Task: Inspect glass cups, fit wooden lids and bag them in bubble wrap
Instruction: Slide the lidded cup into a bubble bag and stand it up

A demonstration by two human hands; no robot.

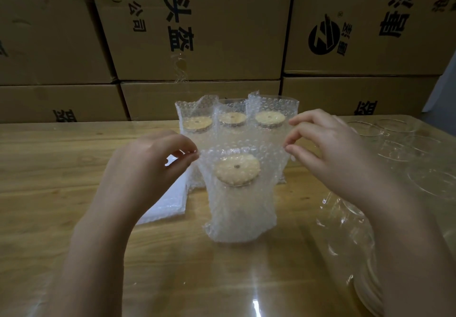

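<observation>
Bench (pixel 172 267). Centre: one lidded glass cup (pixel 237 171), stood upright inside bubble-wrap bag (pixel 239 213). The bag mouth is pinched at 9 o'clock by left hand (pixel 148 166) fingers and at 3 o'clock by right hand (pixel 328 149) fingers. At 12 o'clock: three bagged cups (pixel 233 119). Beyond: cartons (pixel 197 33), stacked.

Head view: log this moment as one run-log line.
left hand: pinches bag mouth | right hand: pinches bag mouth | lidded cup: upright inside | bagged cups behind: three
</observation>
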